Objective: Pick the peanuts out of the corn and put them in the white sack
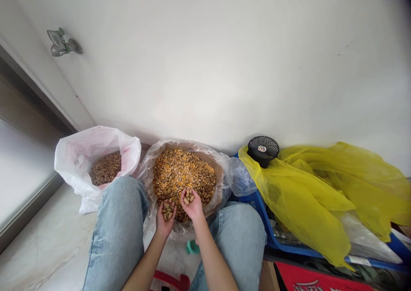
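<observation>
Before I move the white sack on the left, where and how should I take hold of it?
Probably by the rim of the white sack, at opposite sides, coming from above: its loose collar stands open and well above the peanuts inside. The left hand and right hand should be freed first, as both are cupped, holding peanuts.

Room above the middle bag (pixel 224 166) — knees (pixel 242 222) flank it.

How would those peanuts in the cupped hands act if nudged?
The peanuts would likely roll or slide, being rounded and loosely heaped in the left hand and right hand. Each is probably light, since several fit in one palm. Some might spill into the clear bag below.
</observation>
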A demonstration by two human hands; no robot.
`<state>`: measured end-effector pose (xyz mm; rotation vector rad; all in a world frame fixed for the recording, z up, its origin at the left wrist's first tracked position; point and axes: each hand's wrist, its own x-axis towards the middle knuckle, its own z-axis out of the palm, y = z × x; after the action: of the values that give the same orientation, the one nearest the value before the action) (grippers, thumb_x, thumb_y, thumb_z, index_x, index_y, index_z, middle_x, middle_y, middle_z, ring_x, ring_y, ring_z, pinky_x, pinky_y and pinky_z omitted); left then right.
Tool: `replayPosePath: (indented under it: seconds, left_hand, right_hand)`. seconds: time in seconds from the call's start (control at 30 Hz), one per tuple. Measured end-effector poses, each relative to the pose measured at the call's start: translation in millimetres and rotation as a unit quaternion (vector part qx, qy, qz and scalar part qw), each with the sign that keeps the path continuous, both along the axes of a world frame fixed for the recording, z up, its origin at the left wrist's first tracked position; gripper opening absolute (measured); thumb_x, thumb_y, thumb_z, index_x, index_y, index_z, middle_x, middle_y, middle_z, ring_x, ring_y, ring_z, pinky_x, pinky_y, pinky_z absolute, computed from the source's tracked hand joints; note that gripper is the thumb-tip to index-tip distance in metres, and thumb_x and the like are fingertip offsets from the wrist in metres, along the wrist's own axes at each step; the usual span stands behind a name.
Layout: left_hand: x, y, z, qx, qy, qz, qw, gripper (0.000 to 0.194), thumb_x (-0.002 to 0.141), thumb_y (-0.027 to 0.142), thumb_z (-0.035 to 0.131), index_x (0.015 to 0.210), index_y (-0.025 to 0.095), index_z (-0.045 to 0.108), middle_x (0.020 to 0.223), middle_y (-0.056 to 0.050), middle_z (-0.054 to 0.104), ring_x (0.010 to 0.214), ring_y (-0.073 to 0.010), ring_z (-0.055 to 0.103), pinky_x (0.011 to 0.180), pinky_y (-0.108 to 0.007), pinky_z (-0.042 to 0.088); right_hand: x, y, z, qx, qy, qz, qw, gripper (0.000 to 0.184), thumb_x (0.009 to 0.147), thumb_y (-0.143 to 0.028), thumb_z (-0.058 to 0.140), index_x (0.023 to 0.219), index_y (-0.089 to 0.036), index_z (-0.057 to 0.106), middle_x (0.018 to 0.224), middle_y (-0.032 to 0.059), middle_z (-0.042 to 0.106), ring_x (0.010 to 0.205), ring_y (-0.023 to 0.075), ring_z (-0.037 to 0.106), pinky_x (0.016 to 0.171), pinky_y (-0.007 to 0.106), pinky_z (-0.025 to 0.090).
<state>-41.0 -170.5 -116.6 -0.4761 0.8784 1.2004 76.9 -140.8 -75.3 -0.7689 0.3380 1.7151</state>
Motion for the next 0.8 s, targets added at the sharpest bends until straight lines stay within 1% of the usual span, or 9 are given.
replayPosePath:
  seconds: [0.07, 0.13, 0.23, 0.33, 0.4, 0.53, 0.6, 0.7, 0.8]
  left_hand:
    - [0.4, 0.3, 0.4, -0.002, 0.001, 0.002, 1.000, 0.012, 0.077, 0.017, 0.043, 0.077, 0.018, 0.055, 0.073, -0.001, 0.059, 0.068, -0.0108, 0.060, 0.069, -0.028, 0.049]
    - [0.5, 0.4, 0.7, -0.001, -0.005, 0.005, 1.000, 0.012, 0.077, 0.017, 0.043, 0.076, 0.018, 0.055, 0.071, -0.002, 0.059, 0.067, -0.0114, 0.060, 0.068, -0.028, 0.049]
    - [0.2, 0.1, 0.6, 0.000, -0.014, 0.006, 1.000, 0.013, 0.078, 0.017, 0.043, 0.075, 0.018, 0.056, 0.070, -0.002, 0.060, 0.067, -0.0124, 0.060, 0.067, -0.029, 0.050]
    - [0.1, -0.3, 0.1, 0.000, -0.014, 0.010, 1.000, 0.012, 0.078, 0.017, 0.043, 0.075, 0.018, 0.055, 0.069, -0.002, 0.060, 0.067, -0.0128, 0.061, 0.065, -0.029, 0.050]
    - [0.2, -0.6, -0.2, 0.001, -0.016, 0.013, 1.000, 0.011, 0.077, 0.017, 0.045, 0.076, 0.018, 0.055, 0.070, -0.002, 0.060, 0.066, -0.0126, 0.061, 0.065, -0.029, 0.050]
    - [0.5, -0.6, 0.1, 0.006, -0.025, 0.010, 1.000, 0.009, 0.077, 0.017, 0.045, 0.076, 0.017, 0.055, 0.069, -0.002, 0.061, 0.066, -0.0124, 0.061, 0.066, -0.029, 0.051]
    - [0.5, -0.5, 0.3, 0.009, -0.027, 0.010, 1.000, 0.009, 0.077, 0.016, 0.045, 0.076, 0.017, 0.054, 0.069, -0.002, 0.061, 0.067, -0.0127, 0.061, 0.065, -0.029, 0.051]
    - [0.5, -0.1, 0.5, 0.006, -0.026, 0.018, 0.999, 0.011, 0.077, 0.015, 0.044, 0.076, 0.017, 0.055, 0.069, -0.002, 0.061, 0.066, -0.0130, 0.061, 0.064, -0.029, 0.051]
    - [0.3, 0.0, 0.8, 0.008, -0.031, 0.022, 0.999, 0.012, 0.078, 0.015, 0.044, 0.075, 0.017, 0.055, 0.068, -0.002, 0.062, 0.066, -0.0131, 0.061, 0.064, -0.029, 0.051]
  right_hand:
    - [-0.5, -0.3, 4.8, 0.019, 0.019, 0.003, 1.000, 0.014, 0.076, -0.021, 0.046, 0.069, -0.017, 0.058, 0.069, 0.0013, 0.066, 0.071, 0.0095, 0.061, 0.072, 0.026, 0.050]
    - [-1.4, -0.8, 9.4, 0.038, 0.030, 0.007, 0.999, 0.015, 0.077, -0.023, 0.045, 0.072, -0.017, 0.059, 0.077, 0.0035, 0.067, 0.082, 0.0118, 0.061, 0.081, 0.031, 0.048]
    - [-3.1, -1.9, 14.3, 0.070, 0.024, 0.012, 0.997, 0.017, 0.077, -0.024, 0.044, 0.076, -0.018, 0.059, 0.088, 0.0038, 0.067, 0.096, 0.0146, 0.057, 0.088, 0.038, 0.044]
    - [-4.5, -3.1, 15.9, 0.094, 0.015, 0.012, 0.995, 0.017, 0.076, -0.022, 0.044, 0.081, -0.019, 0.060, 0.094, 0.0026, 0.066, 0.102, 0.0151, 0.054, 0.090, 0.039, 0.042]
    - [-5.0, -3.8, 15.7, 0.103, 0.010, 0.009, 0.995, 0.018, 0.075, -0.021, 0.045, 0.085, -0.019, 0.060, 0.097, 0.0023, 0.065, 0.102, 0.0150, 0.054, 0.090, 0.039, 0.043]
    - [-5.9, -5.6, 13.4, 0.100, -0.016, 0.020, 0.995, 0.023, 0.076, -0.021, 0.044, 0.094, -0.021, 0.059, 0.101, 0.0020, 0.064, 0.092, 0.0106, 0.058, 0.083, 0.030, 0.048]
    - [-6.8, -6.6, 12.0, 0.098, -0.017, 0.031, 0.995, 0.025, 0.077, -0.022, 0.043, 0.097, -0.023, 0.058, 0.101, 0.0010, 0.064, 0.087, 0.0085, 0.059, 0.080, 0.027, 0.048]
    - [-9.6, -7.8, 11.1, 0.107, -0.002, 0.033, 0.994, 0.025, 0.079, -0.025, 0.042, 0.097, -0.023, 0.059, 0.102, 0.0011, 0.063, 0.096, 0.0108, 0.057, 0.086, 0.032, 0.044]
    - [-13.4, -9.9, 12.7, 0.126, 0.006, 0.033, 0.991, 0.026, 0.079, -0.027, 0.041, 0.099, -0.025, 0.058, 0.111, 0.0016, 0.060, 0.107, 0.0136, 0.051, 0.091, 0.037, 0.040]
